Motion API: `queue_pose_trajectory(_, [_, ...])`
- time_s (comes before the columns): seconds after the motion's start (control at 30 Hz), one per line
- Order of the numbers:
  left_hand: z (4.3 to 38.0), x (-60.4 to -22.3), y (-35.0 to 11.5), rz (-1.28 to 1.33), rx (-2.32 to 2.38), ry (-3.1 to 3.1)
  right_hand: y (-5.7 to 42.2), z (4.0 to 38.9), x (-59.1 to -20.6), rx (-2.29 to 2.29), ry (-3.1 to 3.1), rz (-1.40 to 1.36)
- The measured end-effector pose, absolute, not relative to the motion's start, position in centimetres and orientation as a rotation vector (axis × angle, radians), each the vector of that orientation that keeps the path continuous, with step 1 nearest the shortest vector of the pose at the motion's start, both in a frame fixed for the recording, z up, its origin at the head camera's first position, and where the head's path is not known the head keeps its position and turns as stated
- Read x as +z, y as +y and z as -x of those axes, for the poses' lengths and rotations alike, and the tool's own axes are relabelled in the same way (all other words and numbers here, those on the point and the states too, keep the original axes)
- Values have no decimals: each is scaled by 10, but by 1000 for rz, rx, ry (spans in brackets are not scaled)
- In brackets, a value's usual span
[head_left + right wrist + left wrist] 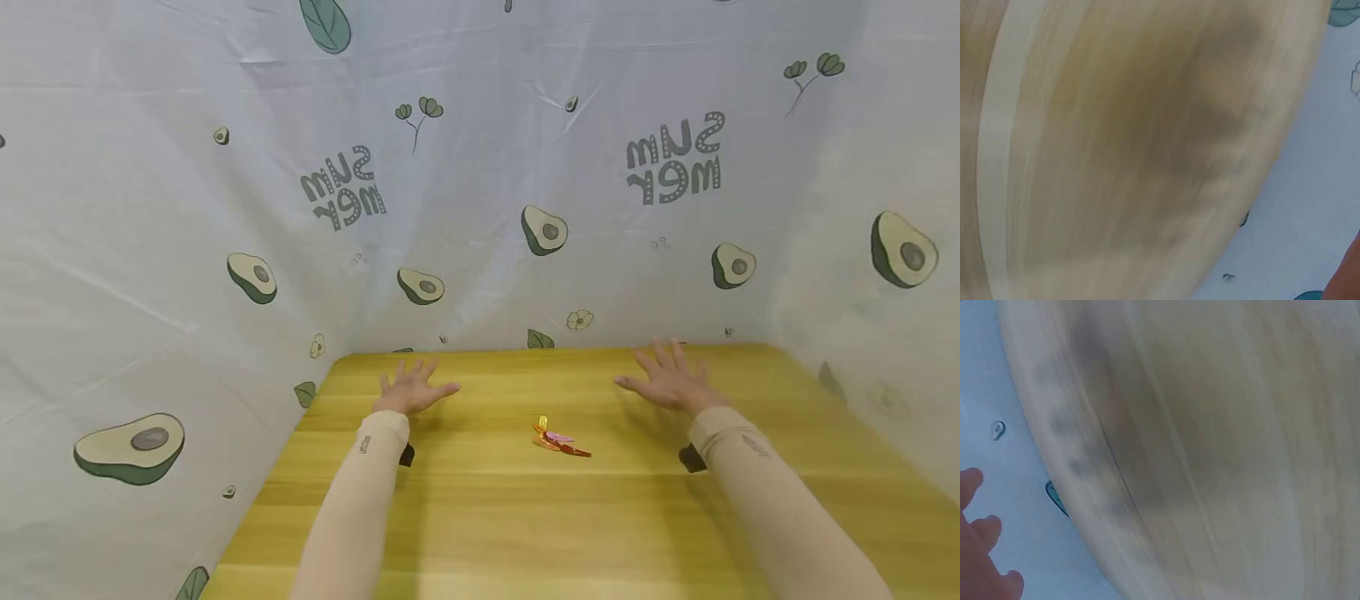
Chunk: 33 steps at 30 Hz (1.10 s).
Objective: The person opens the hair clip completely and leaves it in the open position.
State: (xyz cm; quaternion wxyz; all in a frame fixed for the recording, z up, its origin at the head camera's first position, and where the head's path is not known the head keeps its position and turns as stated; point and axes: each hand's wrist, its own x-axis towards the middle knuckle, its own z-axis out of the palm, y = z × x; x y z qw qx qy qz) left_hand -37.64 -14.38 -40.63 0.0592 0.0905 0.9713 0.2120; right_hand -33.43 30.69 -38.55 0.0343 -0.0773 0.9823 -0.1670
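My left hand (410, 390) reaches out over the left part of the wooden table with its fingers spread and nothing in it. Over the right part, my right hand (670, 383) is likewise stretched out, fingers apart and holding nothing. Between the two, nearer the middle of the table, lies a little cluster of slim hair clips (558, 442) in yellow, pink, orange and red. In the left wrist view, several fingertips (985, 532) show at the lower left edge; the right wrist view catches only a sliver of the right hand (1346, 275).
The wooden table (487, 525) ends at a pale curtain (480, 167) printed with avocados, leaves and mirrored lettering, which hangs behind it and along both sides. Each wrist carries a small black device (692, 458) under its cream sleeve (780, 500).
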Motion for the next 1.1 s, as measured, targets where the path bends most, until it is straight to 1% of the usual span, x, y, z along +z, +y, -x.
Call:
queue_pose_trajectory(0.17, [377,-404,-137,-324,743,2966,283,341,-377,-488,3011,301])
queue_pose_trajectory(0.3, [378,-403,-130,-404,855,2952,272,341,-380,-474,3001,330])
queue_pose_trajectory(0.63, [375,-422,-108,-512,1078,2889,257,330,-393,-517,2931,461])
queue_pose_trajectory(0.83, [370,-427,-89,-626,1149,2825,253,328,-399,-626,2860,584])
queue_pose_trajectory(1.1, [360,-429,-63,-752,1172,2785,246,320,-402,-745,2744,595])
